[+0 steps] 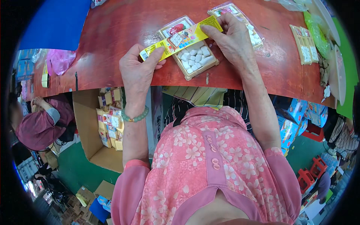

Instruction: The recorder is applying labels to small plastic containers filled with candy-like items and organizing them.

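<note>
Between my two hands a yellow printed paper strip (182,39) is stretched at a slant, its right end higher. My left hand (140,63) pinches the lower left end between thumb and fingers. At the upper right end, my right hand (234,41) grips it the same way. Beneath the strip lies a shallow tray of white pieces (197,58), small and pillow-shaped, partly covered by the strip. The tray's far part shows a red fruit picture (176,29). Just beyond my right hand rests a similar filled tray (257,39), partly hidden by that hand.
Narrow packs (304,45) lie at the right of the red table (108,41), near a green plastic bag (315,32). A pink bag (60,60) sits at the left. Below the edge stands a cardboard box (88,127) of packs. Another person (43,123) sits at the left.
</note>
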A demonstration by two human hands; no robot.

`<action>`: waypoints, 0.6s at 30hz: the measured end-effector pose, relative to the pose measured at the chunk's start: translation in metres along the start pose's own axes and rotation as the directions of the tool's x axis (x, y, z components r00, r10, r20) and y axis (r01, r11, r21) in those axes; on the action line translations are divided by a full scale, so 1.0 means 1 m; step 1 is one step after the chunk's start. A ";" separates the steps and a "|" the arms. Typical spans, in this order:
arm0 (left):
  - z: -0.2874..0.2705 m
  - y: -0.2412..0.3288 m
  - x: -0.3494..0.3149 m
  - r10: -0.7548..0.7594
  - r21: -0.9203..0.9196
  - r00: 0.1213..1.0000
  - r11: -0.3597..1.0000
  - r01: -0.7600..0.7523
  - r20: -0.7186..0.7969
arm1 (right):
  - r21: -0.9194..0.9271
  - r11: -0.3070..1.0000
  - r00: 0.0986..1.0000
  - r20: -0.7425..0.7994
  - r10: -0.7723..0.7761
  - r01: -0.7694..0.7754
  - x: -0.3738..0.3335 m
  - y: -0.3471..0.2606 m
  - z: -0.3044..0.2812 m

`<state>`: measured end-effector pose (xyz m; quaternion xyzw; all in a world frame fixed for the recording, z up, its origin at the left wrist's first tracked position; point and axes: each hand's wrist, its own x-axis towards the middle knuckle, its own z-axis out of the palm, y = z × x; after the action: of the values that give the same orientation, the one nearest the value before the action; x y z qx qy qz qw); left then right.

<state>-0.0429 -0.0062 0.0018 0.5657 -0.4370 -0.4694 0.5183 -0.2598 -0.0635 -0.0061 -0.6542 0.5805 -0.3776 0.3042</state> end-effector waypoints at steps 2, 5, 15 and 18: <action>0.001 -0.001 0.000 0.014 0.032 1.000 0.999 -0.013 -0.003 | -0.007 1.000 1.000 0.011 0.011 -0.011 0.001 0.002 0.002; 0.002 0.000 0.001 0.016 0.046 1.000 0.999 -0.015 -0.004 | -0.002 1.000 1.000 0.011 -0.009 0.009 0.004 0.007 0.004; 0.005 -0.001 0.002 0.036 0.089 0.999 0.995 -0.035 -0.010 | -0.036 0.999 1.000 0.019 0.001 -0.001 0.005 0.006 0.003; 0.003 -0.002 0.001 0.048 0.020 0.999 0.999 -0.048 0.003 | -0.006 1.000 1.000 0.016 0.006 -0.006 0.004 0.003 0.003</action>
<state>-0.0456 -0.0074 -0.0001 0.5597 -0.4558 -0.4530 0.5233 -0.2590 -0.0679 -0.0100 -0.6563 0.5810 -0.3699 0.3079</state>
